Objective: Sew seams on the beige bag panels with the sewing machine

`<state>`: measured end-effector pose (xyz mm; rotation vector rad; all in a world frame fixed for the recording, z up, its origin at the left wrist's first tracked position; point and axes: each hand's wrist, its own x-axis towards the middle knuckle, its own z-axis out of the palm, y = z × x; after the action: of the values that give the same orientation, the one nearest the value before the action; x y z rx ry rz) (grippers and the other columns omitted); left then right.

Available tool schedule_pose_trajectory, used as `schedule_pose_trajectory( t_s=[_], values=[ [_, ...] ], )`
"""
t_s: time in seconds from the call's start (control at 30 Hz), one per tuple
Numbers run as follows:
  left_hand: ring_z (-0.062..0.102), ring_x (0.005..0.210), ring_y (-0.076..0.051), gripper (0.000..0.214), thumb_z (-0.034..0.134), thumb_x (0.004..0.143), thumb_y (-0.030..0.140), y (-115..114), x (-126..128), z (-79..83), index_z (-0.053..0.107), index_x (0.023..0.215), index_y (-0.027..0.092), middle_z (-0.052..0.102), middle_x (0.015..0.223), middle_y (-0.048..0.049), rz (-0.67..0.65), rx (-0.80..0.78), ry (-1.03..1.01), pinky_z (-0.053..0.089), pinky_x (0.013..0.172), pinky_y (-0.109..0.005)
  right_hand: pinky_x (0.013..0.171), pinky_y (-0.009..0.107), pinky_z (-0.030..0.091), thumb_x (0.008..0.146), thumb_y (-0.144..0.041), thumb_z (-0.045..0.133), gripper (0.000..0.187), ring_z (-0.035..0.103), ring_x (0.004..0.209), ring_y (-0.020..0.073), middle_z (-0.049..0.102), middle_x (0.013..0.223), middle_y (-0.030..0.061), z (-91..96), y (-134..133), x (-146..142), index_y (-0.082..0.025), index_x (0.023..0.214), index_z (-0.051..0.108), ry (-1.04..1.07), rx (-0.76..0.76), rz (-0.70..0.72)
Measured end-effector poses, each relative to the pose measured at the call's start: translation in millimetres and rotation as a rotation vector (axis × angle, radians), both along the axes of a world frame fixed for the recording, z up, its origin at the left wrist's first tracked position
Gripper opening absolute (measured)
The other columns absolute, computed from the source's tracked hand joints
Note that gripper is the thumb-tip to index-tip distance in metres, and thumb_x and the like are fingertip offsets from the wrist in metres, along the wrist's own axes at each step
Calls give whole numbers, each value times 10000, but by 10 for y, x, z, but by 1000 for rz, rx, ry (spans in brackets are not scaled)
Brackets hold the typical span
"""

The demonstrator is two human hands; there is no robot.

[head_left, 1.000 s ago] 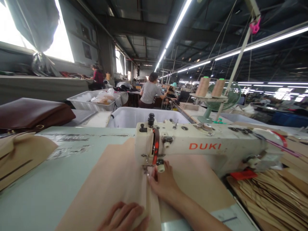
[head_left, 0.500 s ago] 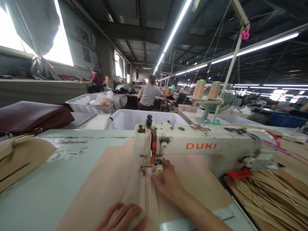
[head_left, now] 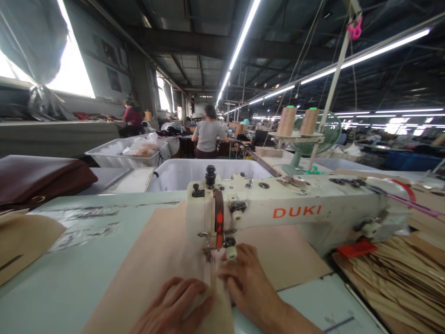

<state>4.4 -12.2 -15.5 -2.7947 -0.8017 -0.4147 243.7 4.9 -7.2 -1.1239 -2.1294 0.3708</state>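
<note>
A cream DUKI sewing machine (head_left: 295,208) stands on the pale green table (head_left: 69,283). A tan sheet of material (head_left: 163,269) with a zipper strip (head_left: 212,278) lies under its needle. My left hand (head_left: 177,308) rests flat on the sheet just left of the zipper, fingers stretched out. My right hand (head_left: 248,283) presses on the sheet right of the zipper, fingertips close to the presser foot, fingers bent down onto the material.
A stack of tan cut pieces (head_left: 392,278) lies at the right. More tan pieces (head_left: 21,241) and a brown leather bag (head_left: 38,178) sit at the left. White bins (head_left: 187,174) stand behind the machine. Thread cones (head_left: 297,121) and a fan (head_left: 323,139) rise beyond. Other people work further back.
The sheet has fed away from me under the needle. Both hands have moved forward with it, the left hand showing more fully. The view has shifted slightly.
</note>
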Motion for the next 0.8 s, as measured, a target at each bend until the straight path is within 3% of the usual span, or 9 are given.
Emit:
schedule_pose_trajectory(
  t_s=[0.23,0.4,0.63,0.8],
  values=[
    [581,1171,-263,687,633,905,486,48,34,232,324,1511,388,628,1280,-26,15,-131,-122,456,1030,-372,1027,357,295,712,56,494,509,450,1125,174,588,1098,-15,-26,23,-3,-331,952,722,22,-22,-40],
    [578,1142,-286,872,693,817,572,46,53,239,243,1540,386,593,1315,-44,59,-95,-177,479,993,-389,1032,361,296,729,47,505,544,436,1140,182,581,1143,-15,-14,37,-6,-362,1007,733,20,-11,-54],
    [608,1044,-242,718,643,862,568,-17,145,232,367,1491,358,644,1175,-34,51,-144,-181,507,943,-305,1034,386,273,745,10,569,543,449,1113,191,597,1104,-22,-37,28,-13,-411,1050,725,2,-1,-31],
    [604,1042,-254,675,624,867,524,-9,169,288,389,1479,363,645,1166,-30,101,-183,-207,514,932,-324,1033,378,270,757,20,562,570,450,1123,183,600,1117,-24,-45,27,-22,-423,1082,714,-10,15,-50]
  ],
)
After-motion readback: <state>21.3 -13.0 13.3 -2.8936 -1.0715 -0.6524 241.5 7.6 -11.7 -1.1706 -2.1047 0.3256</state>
